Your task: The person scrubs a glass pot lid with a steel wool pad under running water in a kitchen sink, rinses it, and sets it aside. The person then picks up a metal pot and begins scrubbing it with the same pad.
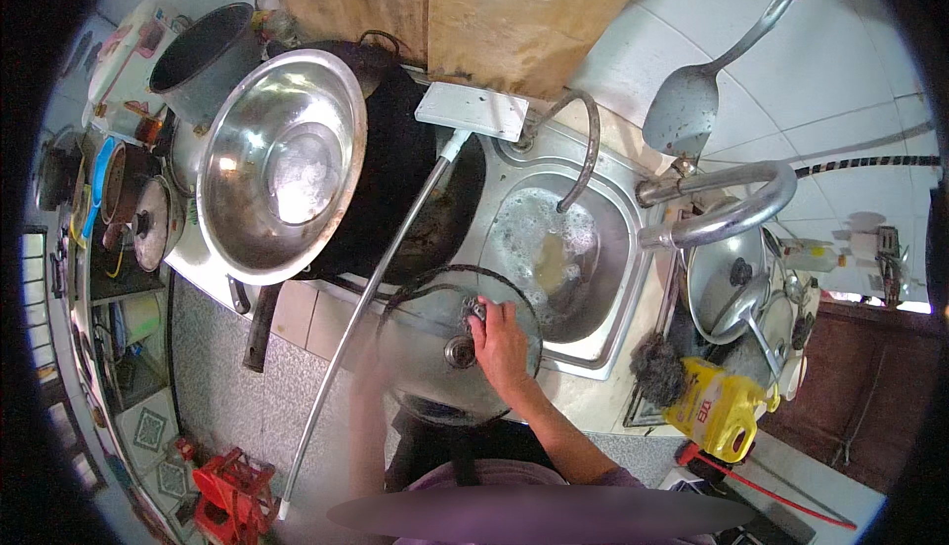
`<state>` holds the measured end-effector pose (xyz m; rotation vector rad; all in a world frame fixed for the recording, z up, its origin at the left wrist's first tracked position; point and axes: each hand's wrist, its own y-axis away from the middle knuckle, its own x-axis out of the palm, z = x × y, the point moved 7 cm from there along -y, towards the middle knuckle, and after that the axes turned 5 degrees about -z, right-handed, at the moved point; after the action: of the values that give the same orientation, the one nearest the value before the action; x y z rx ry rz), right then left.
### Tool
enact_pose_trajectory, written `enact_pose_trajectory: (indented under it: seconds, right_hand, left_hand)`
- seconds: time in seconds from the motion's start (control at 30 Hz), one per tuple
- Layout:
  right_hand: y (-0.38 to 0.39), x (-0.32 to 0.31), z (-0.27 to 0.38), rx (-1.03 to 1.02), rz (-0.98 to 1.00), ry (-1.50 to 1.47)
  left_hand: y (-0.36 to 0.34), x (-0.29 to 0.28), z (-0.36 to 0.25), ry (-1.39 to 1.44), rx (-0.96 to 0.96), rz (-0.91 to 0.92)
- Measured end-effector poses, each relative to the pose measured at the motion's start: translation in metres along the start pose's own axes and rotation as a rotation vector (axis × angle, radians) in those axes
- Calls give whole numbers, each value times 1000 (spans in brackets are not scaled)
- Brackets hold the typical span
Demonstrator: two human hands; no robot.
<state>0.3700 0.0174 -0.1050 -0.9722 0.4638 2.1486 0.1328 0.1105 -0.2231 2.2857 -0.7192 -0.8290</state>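
Round glass lid [420, 362], no long axis, found directly in front of me, overlapping near L corner of sink [629, 308]. My R hand [502, 347] was nearer its knob [460, 351], just right of same, fingers closed on apparent dk. scourer [476, 311]. Most of lid lay L of that hand. L hand [372, 375] blurred, nr. L rim; grip: couldn't tell.

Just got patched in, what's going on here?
A person's right hand holds a dark grey scrubber at the glass lid, near its knob. The left forearm is blurred, and its hand's grip can't be made out. The lid is held in front of the sink, which contains sudsy water. A large steel basin stands tilted to the left.
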Motion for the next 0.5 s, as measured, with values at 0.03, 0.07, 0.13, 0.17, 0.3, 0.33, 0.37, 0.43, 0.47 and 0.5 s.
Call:
enact_pose_trajectory:
  seconds: [0.03,0.07,0.13,0.17,0.3,0.33,0.37,0.43,0.47,0.5]
  right_hand:
    - [-3,3,5,-9,-12,-1]
    - [-3,7,7,-12,-19,-2]
    - [-10,-1,-5,-15,-101,91]
    - [-11,-1,-8,-32,-127,83]
    - [-9,-14,-18,-15,-167,74]
    - [-4,-18,-24,-17,-186,94]
    - [3,-21,-30,-20,-200,108]
    - [18,-30,-42,8,-147,95]
    - [29,-37,-47,-17,-140,104]
    - [39,-43,-52,-40,-130,107]
  left_hand:
    - [-13,-4,20,-84,160,-38]
    - [8,-5,-6,8,216,-84]
    - [39,13,-80,192,380,-91]
    - [47,16,-91,181,479,-135]
    - [48,45,-162,-251,847,-240]
    - [42,57,-170,-287,883,-260]
    - [39,65,-173,-330,915,-284]
    - [41,84,-176,-498,972,-283]
    - [42,92,-178,-580,1003,-280]
    - [45,95,-178,-558,1039,-252]
